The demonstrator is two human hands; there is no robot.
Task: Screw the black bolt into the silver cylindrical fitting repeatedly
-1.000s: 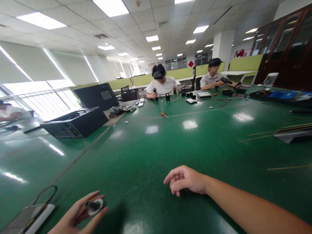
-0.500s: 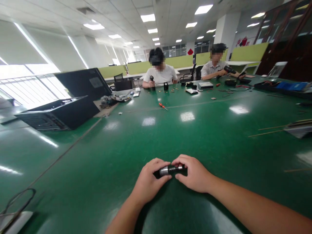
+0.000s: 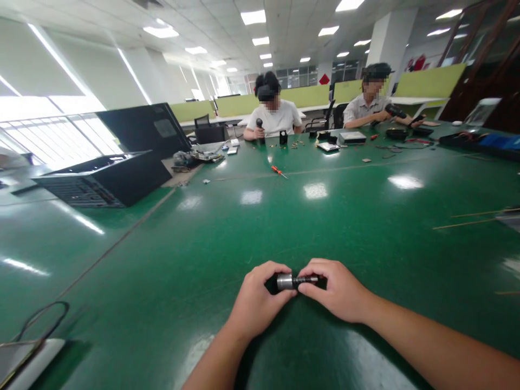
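Note:
Between my hands, just over the green tabletop (image 3: 244, 238), lies a small silver metal cylinder with a narrower dark ridged shaft (image 3: 285, 281) that ends in a bright tip on the right. I cannot make out its exact kind. My left hand (image 3: 258, 298) grips the thick silver end between thumb and fingers. The thumb and fingers of my right hand (image 3: 343, 290) pinch the dark shaft near its middle. Part of the piece's left end is hidden in my left hand.
An orange screwdriver (image 3: 278, 172) lies further up the table. At the left stand a black computer case (image 3: 134, 179) and circuit parts (image 3: 190, 158). Two people sit across the table, each holding a dark tool. Thin rods (image 3: 467, 220) lie at the right, a cable (image 3: 44, 319) at lower left.
The thumb of my right hand has closed in on the dark shaft, and that hand is nearer my left. The view has turned slightly, so my hands appear a little further right.

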